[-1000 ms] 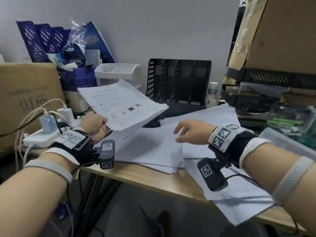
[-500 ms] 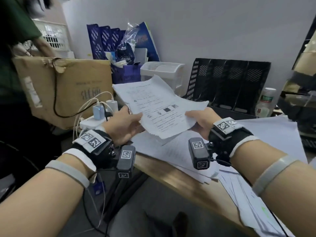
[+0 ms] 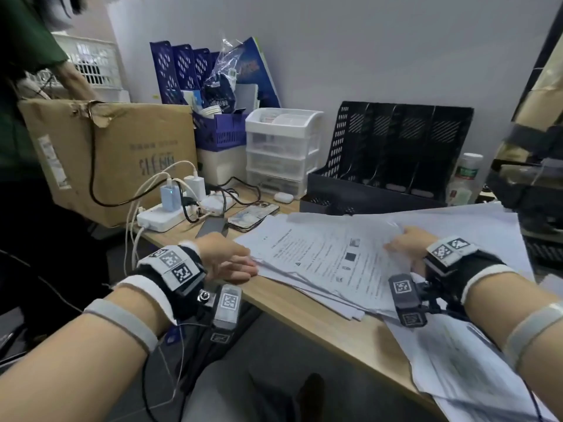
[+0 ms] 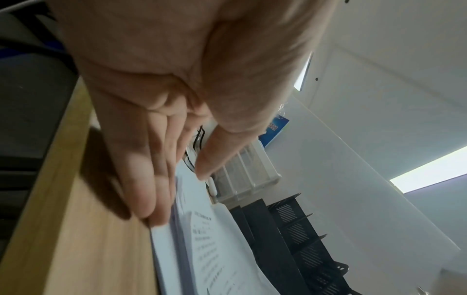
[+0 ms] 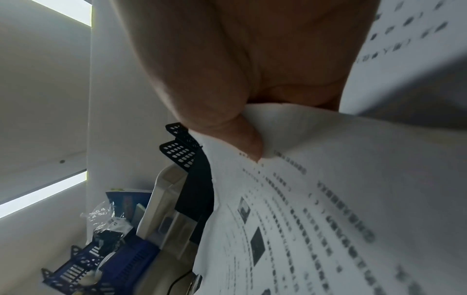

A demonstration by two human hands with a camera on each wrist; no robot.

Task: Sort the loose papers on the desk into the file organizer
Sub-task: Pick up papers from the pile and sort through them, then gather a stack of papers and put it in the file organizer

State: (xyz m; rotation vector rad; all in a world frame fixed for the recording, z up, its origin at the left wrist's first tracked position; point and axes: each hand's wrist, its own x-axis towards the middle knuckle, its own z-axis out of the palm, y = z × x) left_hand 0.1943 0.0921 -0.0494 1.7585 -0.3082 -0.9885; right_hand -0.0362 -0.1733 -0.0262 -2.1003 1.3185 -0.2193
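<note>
Papers (image 3: 323, 263) print blurred, unreadable; right hand (image 3: 408, 248) pinching, left hand (image 3: 227, 258) flat.

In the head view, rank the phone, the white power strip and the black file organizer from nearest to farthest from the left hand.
From the left hand:
1. Phone, just beyond it on the desk.
2. White power strip, back left, near the desk's end.
3. Black file organizer, far right, against the wall.

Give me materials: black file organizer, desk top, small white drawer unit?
Black file organizer: looks like matte perforated sheet, with punched holes and slots in thin walls; metal or plastic, I can't tell. Desk top: light wood-grain surface with a smooth flat edge, probably laminate rather than solid wood. White drawer unit: plastic, with a glossy white frame and translucent drawer fronts.
</note>
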